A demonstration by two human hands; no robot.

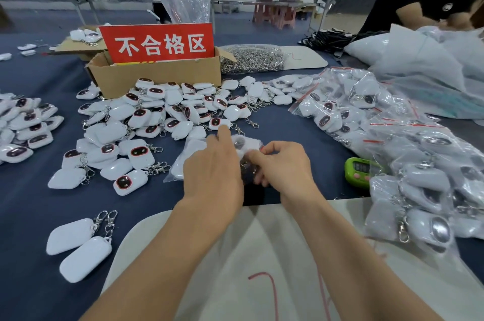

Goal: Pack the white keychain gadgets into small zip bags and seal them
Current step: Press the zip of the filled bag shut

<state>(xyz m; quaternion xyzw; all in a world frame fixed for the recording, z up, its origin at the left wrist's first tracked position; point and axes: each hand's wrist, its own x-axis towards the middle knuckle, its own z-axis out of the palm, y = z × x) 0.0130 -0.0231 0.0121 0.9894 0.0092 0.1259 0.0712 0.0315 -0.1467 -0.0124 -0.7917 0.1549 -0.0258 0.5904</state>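
Hands: both meet over the blue cloth table (28, 216), close in front of the body, with one zip bag (246, 143) between them
Right hand (284, 166): fingers curled, thumb and forefinger pinching the bag's right edge beside its red strip
Left hand (213, 174): back turned to the camera, forefinger stretched forward along the bag's far left corner; thumb and palm hidden, so I cannot tell whether it grips or only steadies
Bag contents: one white gadget with a dark face shows through the film; blurred, and I cannot make out if the seal is closed
Handling, bag: judged thin, limp and slippery; best taken at the two ends of the zip strip, then pinched along it
Handling, gadget: judged light, with a hard smooth shell; the metal clasp hangs loose and could snag the film, so hold by the body
Spare bags (180, 163): flat clear stack just left of the left hand, partly under it
Loose gadgets (157, 116): heap just beyond the hands, faces mixed up and down
Near pair (78, 244): two face down, well to the left
Packed bags (366, 116): big pile on the right
Green timer (360, 171): just beside that pile
Cardboard box (157, 77): behind the heap, carrying a red sign (159, 44)
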